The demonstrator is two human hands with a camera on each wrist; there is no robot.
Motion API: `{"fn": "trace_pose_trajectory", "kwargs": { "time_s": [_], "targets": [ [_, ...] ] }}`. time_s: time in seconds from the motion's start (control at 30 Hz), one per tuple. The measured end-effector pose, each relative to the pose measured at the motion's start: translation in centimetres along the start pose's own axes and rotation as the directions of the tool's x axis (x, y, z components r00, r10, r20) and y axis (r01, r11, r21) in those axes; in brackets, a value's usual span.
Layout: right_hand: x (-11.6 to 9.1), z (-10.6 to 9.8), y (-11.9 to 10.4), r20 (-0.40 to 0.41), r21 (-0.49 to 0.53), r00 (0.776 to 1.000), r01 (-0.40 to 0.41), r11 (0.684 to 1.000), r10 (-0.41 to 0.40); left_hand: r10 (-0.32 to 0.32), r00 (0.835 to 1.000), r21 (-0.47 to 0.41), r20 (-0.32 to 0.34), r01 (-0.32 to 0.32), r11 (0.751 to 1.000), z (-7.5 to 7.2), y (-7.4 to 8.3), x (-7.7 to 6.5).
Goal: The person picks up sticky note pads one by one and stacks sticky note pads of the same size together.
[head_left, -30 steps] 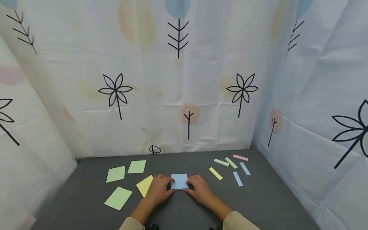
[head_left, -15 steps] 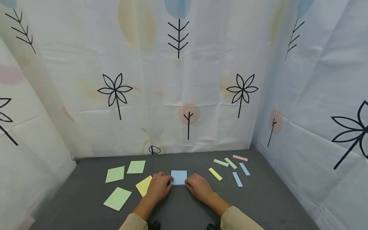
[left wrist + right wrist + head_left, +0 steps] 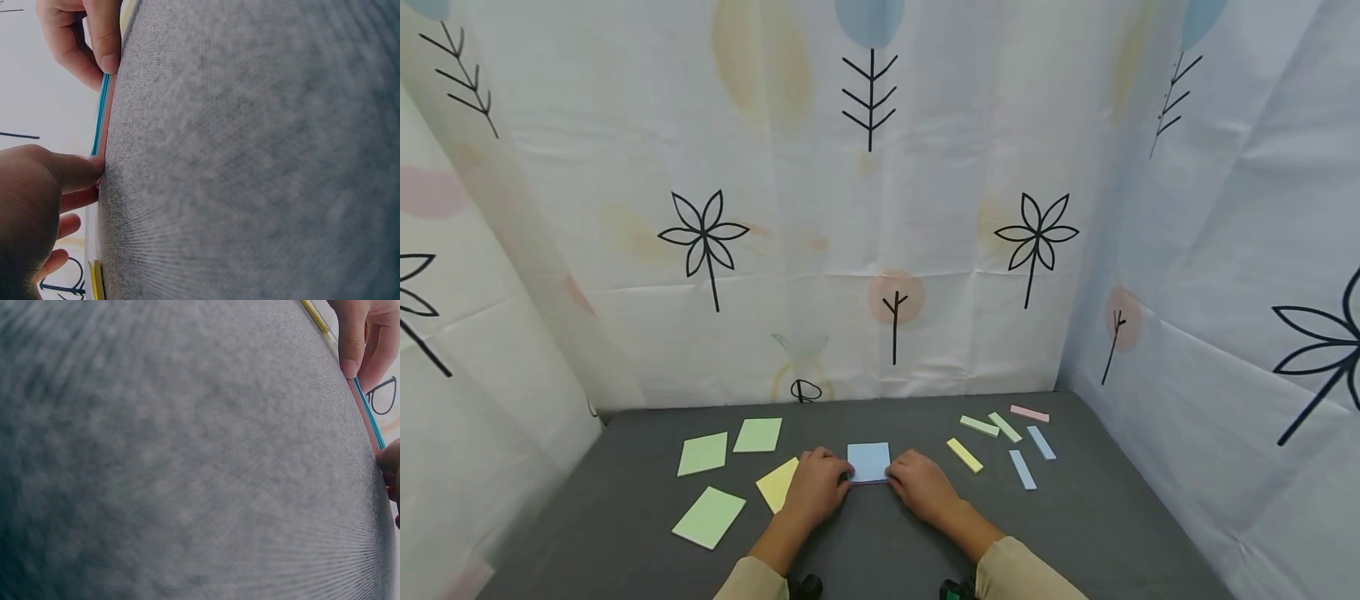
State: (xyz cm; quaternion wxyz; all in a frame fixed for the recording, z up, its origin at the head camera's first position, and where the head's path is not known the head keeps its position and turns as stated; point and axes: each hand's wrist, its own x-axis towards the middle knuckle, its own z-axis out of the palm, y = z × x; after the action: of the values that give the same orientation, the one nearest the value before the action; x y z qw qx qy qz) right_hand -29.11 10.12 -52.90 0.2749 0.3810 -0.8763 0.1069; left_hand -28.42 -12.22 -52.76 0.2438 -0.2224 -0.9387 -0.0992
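- Grip: both hands are on the same stack (image 3: pixel 868 461), left hand (image 3: pixel 814 487) pinching the left near corner, right hand (image 3: pixel 922 485) the right one, thumbs at the near edge; pressure can't be told
- Stack sits between the two hands, flat on the grey table (image 3: pixel 880 550) as far as the views show; blue pad (image 3: pixel 100 112) on top, pink layer (image 3: pixel 109 112) under it, near edges roughly in line
- Handling, a guess: light, paper-like, stiff while held as a block, floppy if single sheets come loose; not fragile, but corners could crease and layers could slide over each other
- Best hold, judged: where it's held now, opposite sides, thumbs covering both colours so the pink doesn't lag; squeezing inward too hard might bow it
- Orientation: broad blue face up, near edge runs hand to hand, side edges run straight away from the person
- Long axis: top looks about square, so none to call; thin direction is vertical
- Around the grip: yellow square (image 3: pixel 777 483) just beside the left hand, partly hidden by it; yellow strip (image 3: pixel 965 455) beyond and right of the right hand, apart from it
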Motion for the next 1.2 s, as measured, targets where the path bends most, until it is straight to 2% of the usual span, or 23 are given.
{"fn": "trace_pose_trajectory", "kwargs": {
  "time_s": [0.13, 0.27, 0.43, 0.57, 0.97, 1.2],
  "targets": [
    [0.0, 0.0, 0.1, -0.005, -0.004, 1.0, 0.008, 1.0, -0.008, -0.019, 1.0, 0.001, 0.025, 0.019, 1.0, 0.0, 0.0, 0.0],
    [0.0, 0.0, 0.1, 0.001, 0.092, 0.999, -0.053, 0.994, 0.053, -0.033, 0.998, -0.002, 0.046, 0.033, 0.999, 0.0, 0.0, 0.1],
    [0.0, 0.0, 0.2, 0.048, 0.249, 0.984, -0.179, 0.952, 0.172, -0.042, 0.997, -0.015, 0.057, 0.043, 0.999, -0.1, 0.0, 0.1],
    [0.2, 0.1, 0.2, 0.089, 0.297, 0.975, -0.222, 0.929, 0.205, -0.052, 0.997, -0.028, 0.058, 0.054, 0.998, -0.1, 0.0, 0.0],
    [0.3, 0.1, 0.3, 0.101, 0.293, 0.977, -0.21, 0.933, 0.188, -0.052, 0.997, -0.043, 0.063, 0.054, 0.998, -0.1, -0.3, -0.2],
    [0.0, 0.3, 0.3, 0.069, 0.314, 0.98, -0.198, 0.929, 0.186, -0.059, 0.997, -0.107, 0.044, 0.064, 0.992, -1.1, -1.4, -1.0]
  ]
}}
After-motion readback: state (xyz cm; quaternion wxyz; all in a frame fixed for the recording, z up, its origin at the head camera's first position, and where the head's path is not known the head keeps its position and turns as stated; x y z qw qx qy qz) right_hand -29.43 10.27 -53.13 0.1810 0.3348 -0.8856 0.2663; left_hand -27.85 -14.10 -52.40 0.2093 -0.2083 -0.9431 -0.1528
